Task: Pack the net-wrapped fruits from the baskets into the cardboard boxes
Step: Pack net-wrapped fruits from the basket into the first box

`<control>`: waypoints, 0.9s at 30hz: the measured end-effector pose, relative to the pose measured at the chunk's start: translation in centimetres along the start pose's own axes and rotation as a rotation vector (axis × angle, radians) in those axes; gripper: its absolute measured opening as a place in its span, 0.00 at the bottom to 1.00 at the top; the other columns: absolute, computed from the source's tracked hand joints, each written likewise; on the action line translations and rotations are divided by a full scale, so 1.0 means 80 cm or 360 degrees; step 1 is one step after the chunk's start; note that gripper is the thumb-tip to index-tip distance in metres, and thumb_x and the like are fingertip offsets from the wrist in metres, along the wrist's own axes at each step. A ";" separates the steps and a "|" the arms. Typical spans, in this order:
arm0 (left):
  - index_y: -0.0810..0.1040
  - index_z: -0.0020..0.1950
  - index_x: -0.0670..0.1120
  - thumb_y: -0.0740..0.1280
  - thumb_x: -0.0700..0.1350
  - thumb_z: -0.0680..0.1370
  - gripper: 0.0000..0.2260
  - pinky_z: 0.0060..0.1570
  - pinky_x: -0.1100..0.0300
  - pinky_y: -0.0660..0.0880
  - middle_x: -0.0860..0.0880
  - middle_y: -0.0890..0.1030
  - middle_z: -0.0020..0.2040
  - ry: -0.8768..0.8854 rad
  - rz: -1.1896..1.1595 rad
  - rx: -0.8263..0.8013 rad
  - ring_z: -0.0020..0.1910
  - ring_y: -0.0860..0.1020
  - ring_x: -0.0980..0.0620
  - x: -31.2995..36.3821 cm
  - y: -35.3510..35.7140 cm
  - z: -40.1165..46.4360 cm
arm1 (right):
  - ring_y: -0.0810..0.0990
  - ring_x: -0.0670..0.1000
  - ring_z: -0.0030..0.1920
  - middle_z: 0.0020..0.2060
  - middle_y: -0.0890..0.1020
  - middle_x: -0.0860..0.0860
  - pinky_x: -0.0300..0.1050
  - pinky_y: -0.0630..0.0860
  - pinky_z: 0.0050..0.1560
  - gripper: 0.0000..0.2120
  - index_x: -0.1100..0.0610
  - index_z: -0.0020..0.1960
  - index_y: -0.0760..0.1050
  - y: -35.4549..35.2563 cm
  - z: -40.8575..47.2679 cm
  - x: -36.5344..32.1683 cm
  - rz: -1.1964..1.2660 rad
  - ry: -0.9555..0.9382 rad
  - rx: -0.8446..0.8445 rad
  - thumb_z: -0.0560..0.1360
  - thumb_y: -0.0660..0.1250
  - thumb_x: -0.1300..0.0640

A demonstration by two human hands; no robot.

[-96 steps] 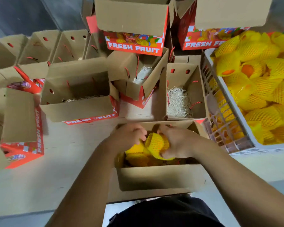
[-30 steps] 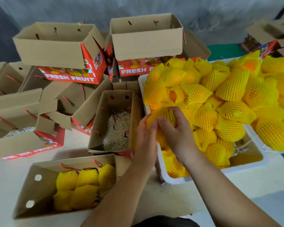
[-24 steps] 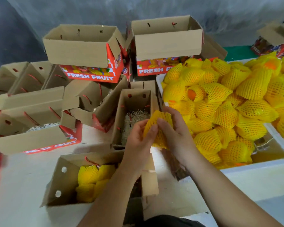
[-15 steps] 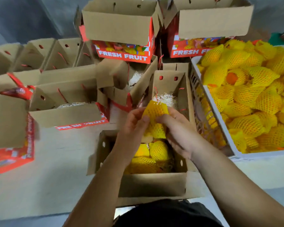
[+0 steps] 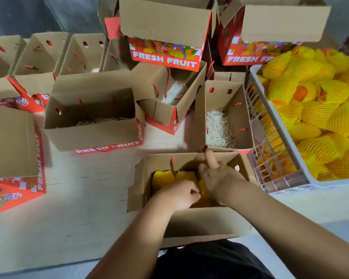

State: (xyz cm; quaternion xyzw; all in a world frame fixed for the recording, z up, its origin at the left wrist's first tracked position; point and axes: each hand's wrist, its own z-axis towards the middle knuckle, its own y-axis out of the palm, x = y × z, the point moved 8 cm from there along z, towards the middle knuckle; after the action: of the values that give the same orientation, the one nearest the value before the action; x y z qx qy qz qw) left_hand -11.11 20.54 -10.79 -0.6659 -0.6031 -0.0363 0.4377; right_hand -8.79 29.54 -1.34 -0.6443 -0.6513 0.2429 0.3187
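Both hands work inside the near box (image 5: 199,222), left hand (image 5: 179,195) curled among netted fruits (image 5: 165,178), right hand (image 5: 218,176) pressing them; overcrowding could bruise fruit.

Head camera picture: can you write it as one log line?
step: packing | both hands in open brown cardboard box | yellow net-wrapped fruits inside | white plastic basket right

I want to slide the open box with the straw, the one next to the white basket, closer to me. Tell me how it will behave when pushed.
The straw-lined box holds only a thin bed of straw, so it is probably light and should slide easily on the pale table. Its upright flaps look thin and would likely bend if pushed high; push low. It stands against the white basket, which may drag on it.
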 end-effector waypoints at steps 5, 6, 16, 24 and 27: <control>0.80 0.59 0.50 0.63 0.52 0.84 0.10 0.58 0.54 0.75 0.49 0.81 0.54 -0.0174 0.0303 -0.0120 0.52 0.78 0.45 0.005 0.008 0.022 | 0.56 0.61 0.75 0.74 0.49 0.56 0.54 0.70 0.67 0.22 0.55 0.77 0.59 0.009 0.004 0.006 -0.0005 0.0097 0.0199 0.84 0.55 0.59; 0.80 0.60 0.49 0.63 0.51 0.84 0.10 0.60 0.53 0.75 0.48 0.81 0.56 -0.0192 0.0319 -0.0104 0.54 0.79 0.44 0.005 0.007 0.025 | 0.58 0.60 0.74 0.72 0.53 0.56 0.54 0.69 0.68 0.21 0.55 0.76 0.61 0.013 0.007 0.010 0.0010 0.0100 0.0243 0.84 0.55 0.58; 0.80 0.61 0.50 0.61 0.44 0.84 0.10 0.63 0.50 0.76 0.46 0.80 0.61 -0.0389 0.0751 -0.0043 0.61 0.78 0.42 0.049 0.002 0.025 | 0.72 0.59 0.72 0.71 0.75 0.56 0.59 0.72 0.68 0.15 0.57 0.70 0.75 0.087 0.061 0.029 0.0015 -0.0230 -0.0245 0.85 0.58 0.58; 0.68 0.50 0.60 0.58 0.55 0.86 0.05 0.43 0.60 0.76 0.56 0.78 0.46 -0.0022 0.0171 0.0814 0.43 0.78 0.60 0.223 -0.045 0.011 | 0.80 0.59 0.55 0.53 0.80 0.55 0.50 0.76 0.53 0.09 0.56 0.54 0.78 0.000 -0.017 0.176 0.0674 -0.0414 0.0664 0.78 0.62 0.56; 0.72 0.55 0.57 0.57 0.56 0.86 0.06 0.43 0.59 0.75 0.56 0.79 0.44 0.0285 -0.0179 0.1056 0.43 0.79 0.59 0.308 -0.049 0.032 | 0.79 0.57 0.49 0.46 0.77 0.51 0.55 0.76 0.48 0.05 0.54 0.49 0.74 -0.024 -0.057 0.285 0.1199 -0.0432 0.1043 0.75 0.69 0.55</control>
State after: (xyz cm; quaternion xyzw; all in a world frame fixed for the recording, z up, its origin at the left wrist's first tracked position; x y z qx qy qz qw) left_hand -8.97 40.75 3.98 -0.4473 -0.5768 0.0793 0.6789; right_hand -6.00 51.64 5.50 -0.6633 -0.2993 0.6135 0.3069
